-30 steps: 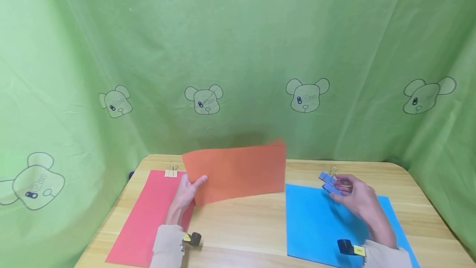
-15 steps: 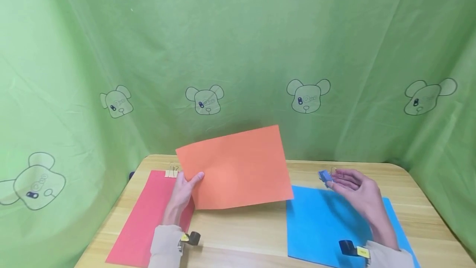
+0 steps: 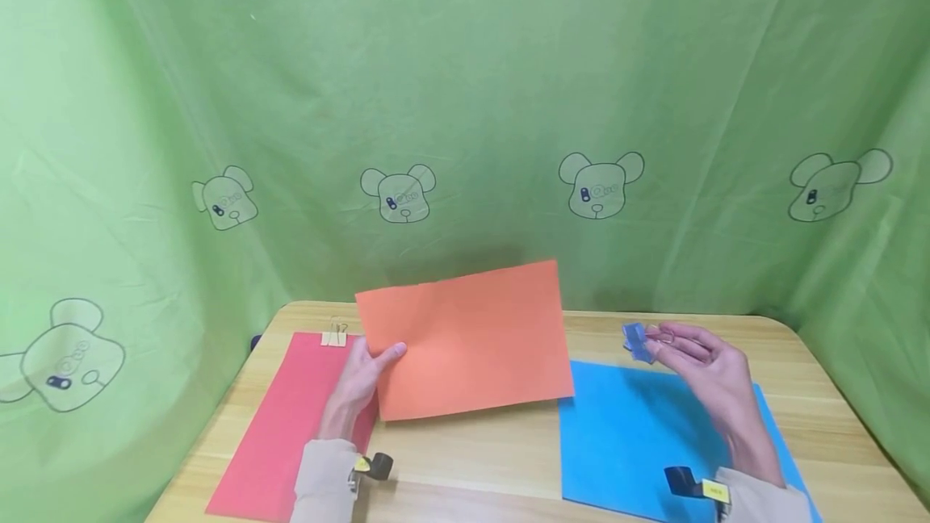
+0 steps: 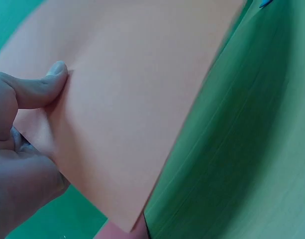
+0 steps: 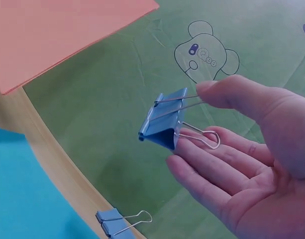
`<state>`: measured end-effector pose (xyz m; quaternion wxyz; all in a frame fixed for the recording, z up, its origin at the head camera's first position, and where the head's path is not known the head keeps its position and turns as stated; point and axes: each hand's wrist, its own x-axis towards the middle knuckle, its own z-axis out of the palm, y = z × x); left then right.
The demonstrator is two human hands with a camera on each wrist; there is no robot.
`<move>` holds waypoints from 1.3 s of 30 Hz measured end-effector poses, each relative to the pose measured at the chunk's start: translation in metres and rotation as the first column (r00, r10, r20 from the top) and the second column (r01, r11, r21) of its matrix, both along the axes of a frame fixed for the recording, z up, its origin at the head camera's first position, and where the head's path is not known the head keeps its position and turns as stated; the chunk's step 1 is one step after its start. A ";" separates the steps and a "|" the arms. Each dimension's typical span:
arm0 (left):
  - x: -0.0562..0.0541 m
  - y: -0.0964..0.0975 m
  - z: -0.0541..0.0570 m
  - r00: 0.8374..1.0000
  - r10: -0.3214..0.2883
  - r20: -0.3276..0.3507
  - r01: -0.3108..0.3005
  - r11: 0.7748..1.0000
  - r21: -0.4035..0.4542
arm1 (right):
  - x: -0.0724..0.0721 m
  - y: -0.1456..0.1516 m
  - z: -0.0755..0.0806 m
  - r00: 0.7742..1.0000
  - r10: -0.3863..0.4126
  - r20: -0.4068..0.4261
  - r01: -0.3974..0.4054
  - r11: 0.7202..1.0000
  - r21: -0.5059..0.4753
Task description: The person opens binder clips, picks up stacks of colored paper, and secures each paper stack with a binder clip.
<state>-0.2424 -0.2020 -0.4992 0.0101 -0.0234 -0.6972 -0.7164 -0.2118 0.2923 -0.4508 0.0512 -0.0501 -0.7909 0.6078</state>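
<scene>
My left hand (image 3: pixel 358 374) grips the left edge of an orange sheet of paper (image 3: pixel 472 341), thumb on the near face and fingers behind. The paper is raised off the table and tilted, its broad face toward me. My right hand (image 3: pixel 712 382) is above the far side of a blue paper stack (image 3: pixel 617 442). It pinches a blue binder clip (image 5: pixel 167 117) by the wire handles, thumb on one and fingers by the other. A second blue binder clip (image 5: pixel 112 221) lies on the table's far edge, below the right hand.
Red paper (image 3: pixel 279 434) lies at the left, partly under my left arm, with a pale yellow binder clip (image 3: pixel 333 339) on its far edge. The wooden table (image 3: pixel 465 458) meets a green curtain (image 3: pixel 465 103) printed with bear heads.
The orange paper has swung up, then settled slightly lower, showing more of its face. In the right hand, the binder clip has been raised and turned slightly.
</scene>
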 end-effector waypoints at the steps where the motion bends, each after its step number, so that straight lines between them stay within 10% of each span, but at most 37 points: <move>1: 0.000 0.000 0.000 1.000 -0.006 -0.002 0.006 1.000 0.002 | 0.000 0.000 0.000 1.000 -0.003 0.010 0.003 1.000 0.014; 10: -0.001 0.001 -0.005 0.998 -0.028 0.057 0.024 0.998 0.058 | -0.001 0.000 -0.001 1.000 0.017 0.006 -0.016 0.993 -0.120; 16: -0.001 0.002 -0.006 0.994 -0.042 0.097 0.030 0.993 0.118 | 0.000 -0.003 -0.003 0.992 0.096 -0.085 -0.123 0.905 -0.407; 28: 0.001 0.009 -0.008 0.988 -0.045 0.148 0.036 0.997 0.064 | 0.000 0.000 -0.003 0.964 0.222 -0.145 -0.264 0.762 -0.591; 35: 0.002 0.012 -0.009 0.985 -0.040 0.169 0.034 0.999 0.038 | 0.002 -0.001 -0.001 0.969 0.245 -0.024 -0.219 0.815 -0.536; 39: 0.001 0.013 -0.010 0.983 -0.045 0.178 0.037 0.998 0.049 | 0.001 -0.004 -0.002 0.965 0.261 -0.039 -0.237 0.791 -0.564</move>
